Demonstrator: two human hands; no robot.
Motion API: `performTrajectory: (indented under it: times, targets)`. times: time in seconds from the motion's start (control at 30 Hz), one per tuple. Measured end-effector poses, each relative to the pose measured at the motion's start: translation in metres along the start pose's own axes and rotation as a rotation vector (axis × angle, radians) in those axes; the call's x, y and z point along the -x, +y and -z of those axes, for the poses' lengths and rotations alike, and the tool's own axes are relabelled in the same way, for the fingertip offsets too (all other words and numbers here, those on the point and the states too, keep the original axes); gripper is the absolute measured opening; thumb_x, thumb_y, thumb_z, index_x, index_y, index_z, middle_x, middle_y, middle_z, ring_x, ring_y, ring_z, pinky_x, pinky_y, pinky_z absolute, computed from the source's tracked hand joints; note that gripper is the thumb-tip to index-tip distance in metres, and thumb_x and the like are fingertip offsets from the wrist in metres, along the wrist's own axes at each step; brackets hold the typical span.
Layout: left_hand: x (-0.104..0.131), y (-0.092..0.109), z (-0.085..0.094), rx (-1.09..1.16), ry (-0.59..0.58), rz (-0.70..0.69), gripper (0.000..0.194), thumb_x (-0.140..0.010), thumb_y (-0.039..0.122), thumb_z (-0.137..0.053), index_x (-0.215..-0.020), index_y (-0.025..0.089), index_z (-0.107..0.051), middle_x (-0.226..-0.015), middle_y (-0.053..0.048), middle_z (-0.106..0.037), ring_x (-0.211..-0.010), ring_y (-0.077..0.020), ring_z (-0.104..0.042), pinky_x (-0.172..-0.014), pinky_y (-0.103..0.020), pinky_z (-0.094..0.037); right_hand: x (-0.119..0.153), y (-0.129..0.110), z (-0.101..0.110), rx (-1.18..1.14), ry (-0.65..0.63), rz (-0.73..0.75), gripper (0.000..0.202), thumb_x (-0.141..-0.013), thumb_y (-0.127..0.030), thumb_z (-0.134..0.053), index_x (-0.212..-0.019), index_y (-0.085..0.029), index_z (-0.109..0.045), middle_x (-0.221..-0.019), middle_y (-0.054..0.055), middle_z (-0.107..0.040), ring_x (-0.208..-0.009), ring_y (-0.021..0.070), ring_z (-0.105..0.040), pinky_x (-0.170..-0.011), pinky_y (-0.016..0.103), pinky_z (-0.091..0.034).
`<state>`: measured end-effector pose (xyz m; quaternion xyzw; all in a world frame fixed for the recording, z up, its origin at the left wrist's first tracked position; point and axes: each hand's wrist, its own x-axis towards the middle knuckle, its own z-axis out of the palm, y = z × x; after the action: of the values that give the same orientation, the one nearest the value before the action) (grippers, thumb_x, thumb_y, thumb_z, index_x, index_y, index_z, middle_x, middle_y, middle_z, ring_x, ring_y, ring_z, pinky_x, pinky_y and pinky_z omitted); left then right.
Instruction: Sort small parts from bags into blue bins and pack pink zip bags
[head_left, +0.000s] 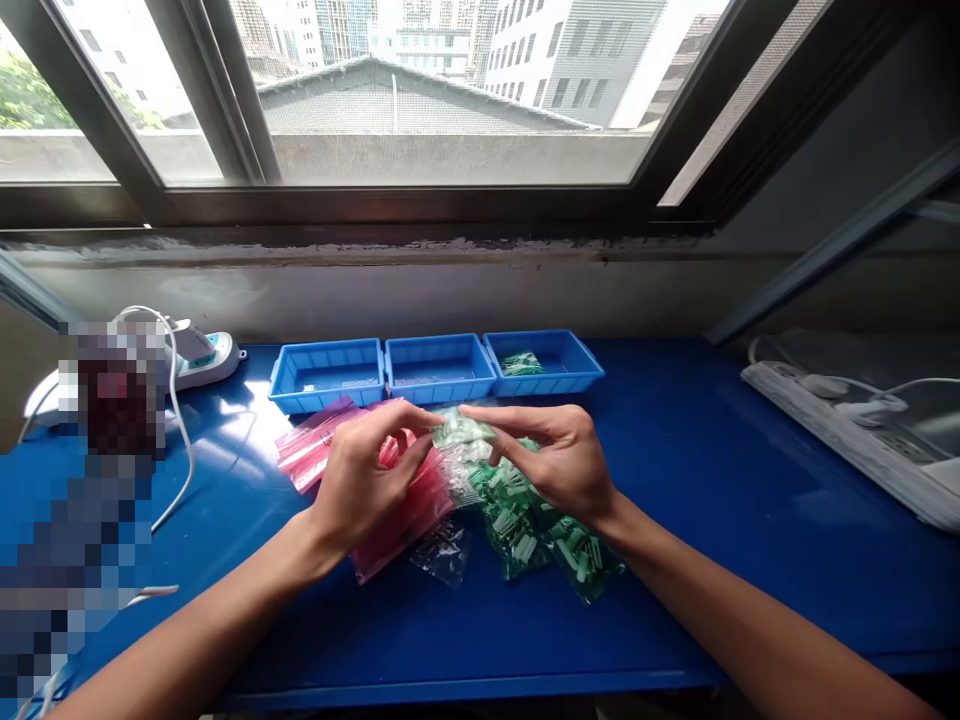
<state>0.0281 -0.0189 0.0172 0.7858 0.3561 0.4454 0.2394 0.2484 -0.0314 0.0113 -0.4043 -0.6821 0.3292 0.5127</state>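
The bench is dark blue; the boxes near its back edge are brighter blue; the flat bags are pink; the full bags are green; the small held bag is see-through pale green.

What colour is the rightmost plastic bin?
Blue; the rightmost plastic bin shows best in the head view.

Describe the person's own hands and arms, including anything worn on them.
The left hand and right hand are both bare, with no gloves. The left forearm and right forearm are slim and uncovered, with no sleeves in view. I see no watch, bracelet, ring or marking on either side.
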Motion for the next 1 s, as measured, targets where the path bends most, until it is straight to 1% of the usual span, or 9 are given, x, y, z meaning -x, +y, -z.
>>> performTrajectory:
  times: [0.07, 0.17, 0.47, 0.53, 0.6, 0.63, 0.7, 0.83, 1.0]
  targets:
    - [-0.001, -0.001, 0.000, -0.004, 0.043, -0.057, 0.016, -0.095, 0.008, -0.065, -0.106, 0.014, -0.074, -0.099, -0.007, -0.079, -0.086, -0.0164, -0.074, -0.076, -0.027, -0.060, 0.000, 0.002, 0.001, 0.058, 0.025, 0.107, 0.033, -0.089, -0.010, -0.071, -0.116, -0.025, -0.083, -0.114, 0.005, -0.082, -0.089, 0.0257, -0.083, -0.065, 0.031, -0.070]
    - [-0.002, -0.002, 0.001, 0.011, 0.074, -0.124, 0.018, -0.096, 0.008, -0.067, -0.112, 0.014, -0.073, -0.105, -0.008, -0.079, -0.094, -0.0169, -0.074, -0.083, -0.028, -0.062, 0.001, 0.004, 0.002, 0.104, 0.043, 0.207, 0.040, -0.089, -0.006, -0.070, -0.121, -0.028, -0.081, -0.121, 0.003, -0.079, -0.113, 0.0280, -0.078, -0.077, 0.031, -0.071]
    - [-0.002, -0.001, 0.002, -0.010, 0.076, -0.153, 0.017, -0.096, 0.008, -0.067, -0.111, 0.015, -0.073, -0.103, -0.008, -0.079, -0.090, -0.0172, -0.072, -0.081, -0.029, -0.061, 0.002, 0.002, 0.003, 0.132, 0.046, 0.243, 0.040, -0.090, -0.005, -0.071, -0.122, -0.028, -0.081, -0.120, 0.003, -0.080, -0.110, 0.0267, -0.079, -0.076, 0.030, -0.070]
    - [-0.002, -0.001, 0.003, -0.020, 0.070, -0.135, 0.015, -0.096, 0.008, -0.065, -0.107, 0.014, -0.074, -0.099, -0.007, -0.079, -0.086, -0.0165, -0.071, -0.078, -0.028, -0.059, 0.001, 0.000, 0.003, 0.118, 0.049, 0.222, 0.034, -0.090, -0.008, -0.072, -0.117, -0.025, -0.083, -0.116, 0.004, -0.081, -0.103, 0.0259, -0.081, -0.072, 0.028, -0.069]
    - [-0.002, 0.001, 0.003, -0.007, 0.050, -0.078, 0.009, -0.096, 0.012, -0.066, -0.096, 0.014, -0.074, -0.087, -0.005, -0.077, -0.077, -0.0147, -0.068, -0.071, -0.025, -0.056, 0.000, -0.002, 0.002, 0.088, 0.026, 0.180, 0.021, -0.091, -0.012, -0.073, -0.105, -0.022, -0.086, -0.098, 0.005, -0.085, -0.080, 0.0218, -0.083, -0.062, 0.026, -0.066]
    - [-0.002, 0.003, 0.003, 0.013, 0.034, -0.033, 0.010, -0.097, 0.016, -0.067, -0.090, 0.014, -0.073, -0.080, -0.003, -0.074, -0.070, -0.0135, -0.066, -0.065, -0.024, -0.053, 0.000, -0.003, 0.002, 0.077, 0.005, 0.154, 0.014, -0.091, -0.014, -0.074, -0.095, -0.020, -0.087, -0.085, 0.004, -0.085, -0.066, 0.0186, -0.079, -0.056, 0.025, -0.063]
    - [-0.002, 0.005, 0.003, 0.073, -0.009, 0.083, 0.021, -0.098, 0.025, -0.067, -0.080, 0.014, -0.070, -0.069, 0.000, -0.068, -0.059, -0.0110, -0.059, -0.055, -0.022, -0.046, 0.000, -0.005, 0.001, 0.065, -0.038, 0.085, 0.017, -0.092, -0.018, -0.073, -0.078, -0.018, -0.083, -0.061, 0.000, -0.076, -0.046, 0.0128, -0.067, -0.047, 0.023, -0.055]
    - [-0.004, 0.008, 0.003, 0.175, -0.071, 0.263, 0.031, -0.097, 0.035, -0.065, -0.075, 0.014, -0.067, -0.065, 0.001, -0.063, -0.056, -0.0100, -0.052, -0.051, -0.021, -0.039, 0.001, -0.008, -0.001, 0.000, -0.093, -0.052, 0.024, -0.094, -0.022, -0.069, -0.071, -0.017, -0.074, -0.052, -0.003, -0.066, -0.041, 0.0097, -0.058, -0.042, 0.021, -0.046]
    - [-0.006, 0.009, 0.003, 0.201, -0.096, 0.307, 0.030, -0.096, 0.038, -0.065, -0.077, 0.014, -0.069, -0.066, 0.000, -0.063, -0.057, -0.0102, -0.051, -0.052, -0.022, -0.039, 0.001, -0.007, 0.000, -0.069, -0.092, -0.119, 0.023, -0.090, -0.022, -0.074, -0.068, -0.017, -0.071, -0.051, -0.004, -0.061, -0.041, 0.0081, -0.053, -0.042, 0.020, -0.044]
